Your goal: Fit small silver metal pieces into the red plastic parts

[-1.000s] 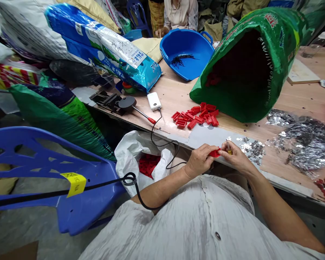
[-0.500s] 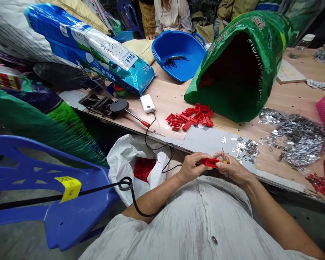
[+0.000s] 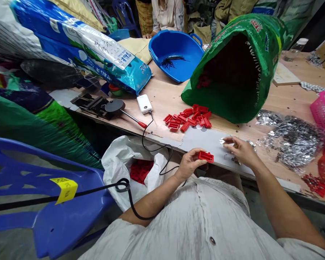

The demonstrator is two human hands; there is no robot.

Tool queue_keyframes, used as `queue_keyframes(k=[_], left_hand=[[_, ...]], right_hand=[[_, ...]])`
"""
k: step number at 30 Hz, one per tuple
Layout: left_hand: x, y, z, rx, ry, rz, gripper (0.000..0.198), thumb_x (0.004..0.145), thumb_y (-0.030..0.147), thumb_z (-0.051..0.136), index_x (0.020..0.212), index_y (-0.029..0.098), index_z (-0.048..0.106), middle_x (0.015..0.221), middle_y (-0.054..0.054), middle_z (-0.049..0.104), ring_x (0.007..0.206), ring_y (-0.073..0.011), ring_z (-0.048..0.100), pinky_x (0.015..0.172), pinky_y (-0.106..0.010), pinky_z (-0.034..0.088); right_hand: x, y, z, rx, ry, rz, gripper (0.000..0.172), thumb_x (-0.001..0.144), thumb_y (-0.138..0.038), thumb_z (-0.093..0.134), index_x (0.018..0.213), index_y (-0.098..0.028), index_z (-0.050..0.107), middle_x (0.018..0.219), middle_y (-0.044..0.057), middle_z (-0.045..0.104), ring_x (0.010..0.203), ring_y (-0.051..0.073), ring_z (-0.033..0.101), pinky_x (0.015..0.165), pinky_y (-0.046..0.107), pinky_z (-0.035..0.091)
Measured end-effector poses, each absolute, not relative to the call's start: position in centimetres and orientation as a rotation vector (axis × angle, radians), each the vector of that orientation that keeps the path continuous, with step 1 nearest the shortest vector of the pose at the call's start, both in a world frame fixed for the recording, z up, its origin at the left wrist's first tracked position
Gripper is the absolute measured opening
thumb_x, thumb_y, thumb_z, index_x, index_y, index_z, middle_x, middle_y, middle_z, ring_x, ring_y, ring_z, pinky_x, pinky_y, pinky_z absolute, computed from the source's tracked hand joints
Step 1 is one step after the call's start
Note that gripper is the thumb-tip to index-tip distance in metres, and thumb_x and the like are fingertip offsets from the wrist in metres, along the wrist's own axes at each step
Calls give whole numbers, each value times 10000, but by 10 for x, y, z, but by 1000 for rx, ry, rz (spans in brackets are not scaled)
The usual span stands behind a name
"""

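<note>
My left hand (image 3: 189,164) grips a red clip (image 3: 206,156); my right hand (image 3: 239,150), narrowly pinched, picks among metal pieces (image 3: 249,145), needing one

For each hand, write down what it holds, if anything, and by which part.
Left hand pinches the red plastic piece by its left end. Right hand rests its fingertips among the small metal parts; whether it grips one cannot be told.

pink basket (image 3: 323,112): cut off | green sack (image 3: 262,39): dark inside (contents unclear) | right hand (image 3: 241,151): pinched bit too small
</note>
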State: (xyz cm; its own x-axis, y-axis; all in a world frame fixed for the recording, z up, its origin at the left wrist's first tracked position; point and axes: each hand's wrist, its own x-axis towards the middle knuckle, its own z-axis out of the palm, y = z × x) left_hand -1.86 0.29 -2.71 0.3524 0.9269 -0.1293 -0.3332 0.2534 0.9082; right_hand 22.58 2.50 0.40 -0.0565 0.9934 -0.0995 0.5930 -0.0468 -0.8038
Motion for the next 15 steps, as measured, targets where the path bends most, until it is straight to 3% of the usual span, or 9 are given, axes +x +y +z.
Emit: queue_keyframes(k=[2,5,10,15], left_hand=[[-20,7,-24,848,764,985,449,666,268,829,1047,141,628,897,-54,709,829,-161,679,817,-339,568],[-22,11,-17,750,717,949,464,700,290,804,1097,156,606,904,-50,691,827,-161,679,814,-361,576],[-24,17,-8,675,680,945,552,727,290,769,1242,208,587,994,-60,665,890,-181,673,789,-343,583],[-24,21,-5,611,656,946,573,727,252,757,1275,211,594,955,-49,671,846,-154,668,779,-300,572]], right_hand=[[234,42,-2,-1798,-1874,631,189,867,-326,582,1006,-247,680,989,60,718,812,220,627,745,351,452],[237,61,-13,-1819,-2091,426,190,872,-241,536,974,-241,697,997,66,713,892,242,627,771,353,437],[235,80,-20,-1764,-2261,393,165,871,-208,525,908,-230,684,962,64,699,876,218,606,737,318,417],[238,89,-21,-1753,-2309,437,115,852,-214,524,790,-219,620,841,47,650,800,198,575,724,310,402]])
